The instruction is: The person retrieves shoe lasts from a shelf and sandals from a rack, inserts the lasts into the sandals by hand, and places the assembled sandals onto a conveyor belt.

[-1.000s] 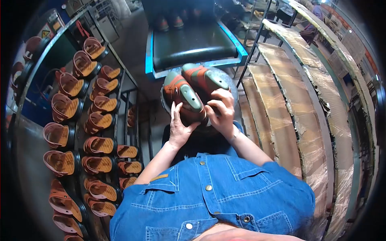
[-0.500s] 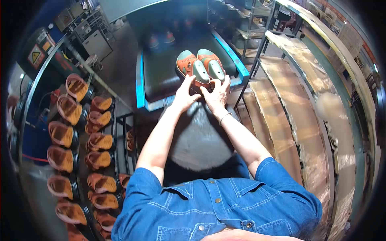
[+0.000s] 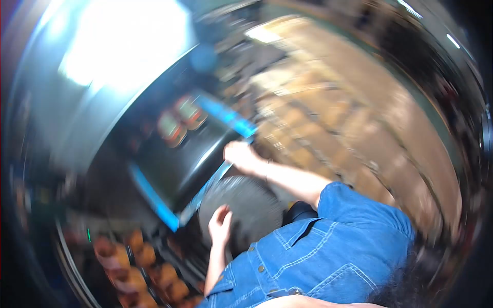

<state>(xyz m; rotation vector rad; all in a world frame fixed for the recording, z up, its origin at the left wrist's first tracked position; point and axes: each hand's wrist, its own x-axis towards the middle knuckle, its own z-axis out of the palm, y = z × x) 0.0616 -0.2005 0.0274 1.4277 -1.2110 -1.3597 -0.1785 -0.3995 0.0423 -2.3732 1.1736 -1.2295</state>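
Observation:
A pair of orange and green sandals [image 3: 182,120] lies on the black conveyor belt [image 3: 179,159], beyond both hands and blurred. My left hand [image 3: 220,224] hovers over the near edge of the round grey-black surface [image 3: 241,208], its thumb and fingers apart and nothing between them. Close to the belt's blue frame [image 3: 226,117], at its right front corner, is my right hand [image 3: 240,155]. Its fingers look curled, but motion blur hides their exact shape and whether anything is in them.
Orange-brown sandals [image 3: 128,272] fill a rack at the lower left. Shelves with brown, plastic-wrapped covering [image 3: 354,128] run along the right. A large machine hood [image 3: 102,102] with a bright glare rises at the upper left.
Both hands have let go of the sandals and drawn back from them. The sandals now sit farther along the belt. The camera view has turned and is blurred.

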